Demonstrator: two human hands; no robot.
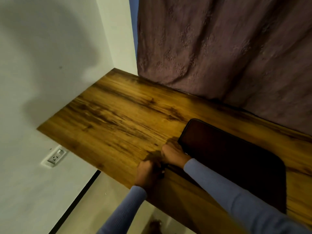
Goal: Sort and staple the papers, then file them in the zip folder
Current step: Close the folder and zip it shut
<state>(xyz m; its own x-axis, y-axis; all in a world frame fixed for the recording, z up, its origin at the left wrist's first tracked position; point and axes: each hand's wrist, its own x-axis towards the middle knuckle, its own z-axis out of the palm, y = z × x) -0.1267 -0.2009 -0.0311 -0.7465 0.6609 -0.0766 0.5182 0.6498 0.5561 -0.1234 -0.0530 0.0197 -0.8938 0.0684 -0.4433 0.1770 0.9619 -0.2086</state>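
A dark zip folder [233, 159] lies flat on the wooden table [118, 112], toward the right. My right hand [172, 153] grips the folder's near left edge with curled fingers. My left hand [147, 171] sits just beside it at the folder's near corner, fingers curled round something small and dark there; the blur hides what it is, perhaps a zip pull. No papers or stapler show in the frame. Both arms wear blue sleeves.
A purple curtain [219, 48] hangs along the table's far edge. White walls close in the left side, with a wall socket [54, 157] below the table's left edge. Floor [101, 208] shows beneath my left arm.
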